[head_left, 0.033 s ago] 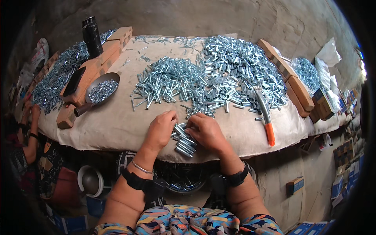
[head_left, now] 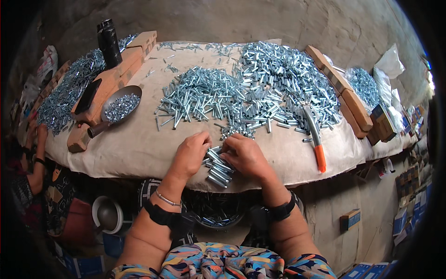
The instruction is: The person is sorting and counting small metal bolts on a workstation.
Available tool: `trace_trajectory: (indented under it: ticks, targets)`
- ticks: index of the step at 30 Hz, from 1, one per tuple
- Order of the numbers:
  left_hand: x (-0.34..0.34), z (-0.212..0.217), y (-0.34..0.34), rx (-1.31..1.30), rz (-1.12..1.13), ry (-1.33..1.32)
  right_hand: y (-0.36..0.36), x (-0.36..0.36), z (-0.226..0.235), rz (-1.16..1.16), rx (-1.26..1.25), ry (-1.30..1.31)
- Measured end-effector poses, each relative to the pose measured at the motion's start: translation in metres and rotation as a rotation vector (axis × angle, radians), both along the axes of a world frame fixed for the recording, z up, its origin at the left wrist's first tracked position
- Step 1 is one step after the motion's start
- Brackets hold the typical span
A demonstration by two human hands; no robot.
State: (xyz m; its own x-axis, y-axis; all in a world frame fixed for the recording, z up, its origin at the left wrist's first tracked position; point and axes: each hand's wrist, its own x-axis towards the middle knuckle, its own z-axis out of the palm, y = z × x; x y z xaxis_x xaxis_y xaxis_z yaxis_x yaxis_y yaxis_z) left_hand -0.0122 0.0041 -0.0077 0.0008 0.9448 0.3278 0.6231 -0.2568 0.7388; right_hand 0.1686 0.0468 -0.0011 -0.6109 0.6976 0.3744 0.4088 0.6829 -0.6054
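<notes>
Metal sleeves (head_left: pixel 219 173) lie on the cloth (head_left: pixel 144 151) between our hands and toward us, long axes crosswise, right ends slanting nearer. Our left hand (head_left: pixel 190 153) and right hand (head_left: pixel 245 156) flank them about equally closely, fingers curled; we cannot tell what either grips.

No lettering can be read; any print on the blue boxes (head_left: pixel 367 271) is too small.

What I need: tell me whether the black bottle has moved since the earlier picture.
No; the black bottle shows no shift against the brick row.
</notes>
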Motion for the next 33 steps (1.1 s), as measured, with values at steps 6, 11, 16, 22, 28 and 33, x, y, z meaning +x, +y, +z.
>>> trace_trajectory:
  ticks: [6,11,16,22,28,33]
  targets:
    - [0.0,0.023,-0.022,-0.229,-0.274,-0.046,0.002,0.024,0.011,0.346,-0.241,-0.075]
    - [0.005,0.028,-0.028,-0.555,-0.393,-0.305,-0.001,0.035,0.015,0.401,-0.42,-0.035]
    - [-0.001,0.018,-0.019,-0.53,-0.334,-0.446,0.008,0.045,0.007,0.22,-0.5,0.1]
    - [-0.011,0.001,-0.002,-0.384,-0.125,-0.541,0.035,0.078,0.004,-0.433,-0.043,0.243]
    - [0.007,0.001,-0.001,-0.392,-0.152,-0.454,0.05,0.139,-0.003,-0.768,0.066,0.127]
    - [0.011,0.01,-0.013,-0.467,-0.351,-0.418,0.051,0.16,0.005,-1.14,0.27,-0.287]
